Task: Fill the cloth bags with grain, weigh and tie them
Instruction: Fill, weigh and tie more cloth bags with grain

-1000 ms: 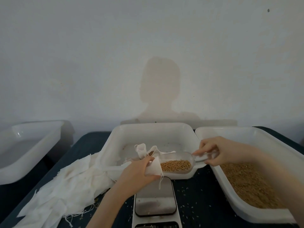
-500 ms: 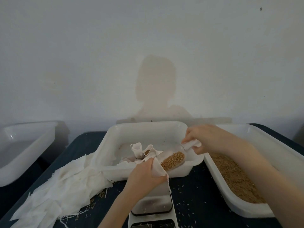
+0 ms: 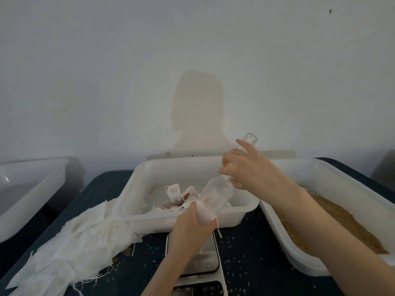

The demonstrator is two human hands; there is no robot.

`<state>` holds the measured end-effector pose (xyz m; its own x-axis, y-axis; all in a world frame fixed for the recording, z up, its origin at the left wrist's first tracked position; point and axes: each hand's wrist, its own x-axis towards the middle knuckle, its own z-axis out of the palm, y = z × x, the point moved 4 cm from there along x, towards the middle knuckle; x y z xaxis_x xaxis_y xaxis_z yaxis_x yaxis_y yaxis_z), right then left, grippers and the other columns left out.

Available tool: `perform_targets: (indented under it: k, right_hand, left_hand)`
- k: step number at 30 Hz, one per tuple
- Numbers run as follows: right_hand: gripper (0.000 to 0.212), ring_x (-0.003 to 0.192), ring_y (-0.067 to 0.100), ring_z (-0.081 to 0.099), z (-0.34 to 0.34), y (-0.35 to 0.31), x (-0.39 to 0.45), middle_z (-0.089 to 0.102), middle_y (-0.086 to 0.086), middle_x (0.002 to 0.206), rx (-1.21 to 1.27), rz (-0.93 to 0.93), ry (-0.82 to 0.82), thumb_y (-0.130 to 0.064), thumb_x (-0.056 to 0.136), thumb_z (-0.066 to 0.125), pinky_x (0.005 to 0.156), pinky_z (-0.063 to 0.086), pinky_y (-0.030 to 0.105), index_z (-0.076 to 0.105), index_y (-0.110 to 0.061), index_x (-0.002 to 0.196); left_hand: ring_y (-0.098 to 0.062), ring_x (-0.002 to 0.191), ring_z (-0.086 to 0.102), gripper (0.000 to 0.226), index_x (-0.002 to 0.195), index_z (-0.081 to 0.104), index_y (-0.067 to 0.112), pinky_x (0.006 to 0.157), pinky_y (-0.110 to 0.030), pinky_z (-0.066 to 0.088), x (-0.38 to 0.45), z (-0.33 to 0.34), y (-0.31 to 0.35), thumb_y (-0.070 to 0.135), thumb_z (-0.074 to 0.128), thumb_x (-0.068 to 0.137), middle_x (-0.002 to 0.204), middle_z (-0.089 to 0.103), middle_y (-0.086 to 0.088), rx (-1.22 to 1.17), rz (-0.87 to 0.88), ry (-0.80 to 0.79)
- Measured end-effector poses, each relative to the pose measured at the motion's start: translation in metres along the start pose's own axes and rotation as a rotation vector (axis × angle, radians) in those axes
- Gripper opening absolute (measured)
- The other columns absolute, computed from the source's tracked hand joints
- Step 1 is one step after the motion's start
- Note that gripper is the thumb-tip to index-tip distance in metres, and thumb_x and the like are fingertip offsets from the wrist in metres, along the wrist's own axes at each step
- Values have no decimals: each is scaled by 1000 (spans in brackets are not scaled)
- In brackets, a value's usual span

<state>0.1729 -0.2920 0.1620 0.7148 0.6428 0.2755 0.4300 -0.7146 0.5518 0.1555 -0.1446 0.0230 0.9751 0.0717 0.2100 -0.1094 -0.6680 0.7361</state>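
Observation:
My left hand (image 3: 189,229) grips a small white cloth bag (image 3: 204,213) by its mouth, just above the scale (image 3: 201,261). My right hand (image 3: 250,167) holds the handle of a clear plastic scoop (image 3: 218,192), tipped steeply with its mouth down in the bag's opening. The scoop looks empty. Brown grain (image 3: 342,218) fills the white tray (image 3: 303,210) on the right, under my right forearm. The bag's lower part is hidden behind my left hand.
A white tray (image 3: 154,171) in the middle holds a few cloth bags (image 3: 173,192). A heap of flat cloth bags (image 3: 70,238) lies on the dark table (image 3: 252,253) at left. Another white tray (image 3: 27,189) stands far left. Loose grains dot the table.
My right hand has raised the scoop's handle from level to steeply tilted, and the grain that lay in the scoop is gone from it. My left hand stays at the bag's mouth.

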Motion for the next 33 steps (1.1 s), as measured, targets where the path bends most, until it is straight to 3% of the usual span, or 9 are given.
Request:
perform_targets:
  k: [5,7,9,15,17,20,23,30,33]
  right_hand:
    - [35,113,10,52,29,22,-15,54,-12,122,324,67,-65,-34,92,57,112,21,33,58,-36,127]
    - [32,103,6,54,50,31,-25,56,-17,117,451,112,-108,-37,91,59,89,41,26,60,-38,123]
    - [28,96,-2,48,73,40,-36,52,-25,106,594,188,-170,-38,90,61,72,37,16,61,-39,118]
    - [24,97,2,55,120,54,-66,58,-20,103,942,415,-187,-31,92,63,86,44,18,64,-26,115]
    - [6,86,6,58,132,58,-73,62,-17,96,941,500,-183,-31,93,61,71,41,13,62,-29,98]
    - [20,69,13,53,148,65,-83,63,5,85,850,626,-201,-30,95,56,62,42,24,60,-12,88]
    - [29,56,6,43,156,71,-95,50,-2,69,742,729,-231,-29,97,54,52,34,19,44,-17,72]
    - [34,70,17,52,171,61,-110,47,-2,72,517,733,-747,-29,101,46,69,44,27,41,-15,69]
    - [26,78,17,56,156,55,-108,51,-5,76,378,701,-753,-34,99,46,69,45,27,57,-13,88]
  left_hand:
    - [-3,84,54,36,99,51,27,67,-21,47,0,-4,-3,46,68,74,90,59,13,-42,10,-50]
    - [-4,82,56,26,94,54,24,68,-20,47,0,-5,-2,39,68,77,88,61,11,-76,31,-52]
    - [-7,74,55,17,86,54,18,67,-22,44,1,-6,-1,31,64,83,80,61,7,-108,60,-46]
    - [-2,78,58,15,82,64,26,70,-11,42,0,2,9,19,55,91,81,66,12,-85,190,-66]
    - [0,86,56,13,93,62,31,79,-9,40,3,9,13,23,51,94,93,63,16,132,270,-99]
    - [1,99,48,18,110,58,37,88,-11,34,8,15,9,32,49,95,110,55,16,360,314,-73]
    - [3,105,42,17,108,59,38,87,-5,23,5,17,3,31,53,93,113,53,20,386,370,-61]
    - [3,106,41,20,102,61,25,96,-8,29,1,17,-21,12,49,93,111,51,16,287,394,-124]
    - [-8,105,53,27,110,64,21,89,-16,39,-1,14,-28,9,45,95,113,60,6,287,325,-160]
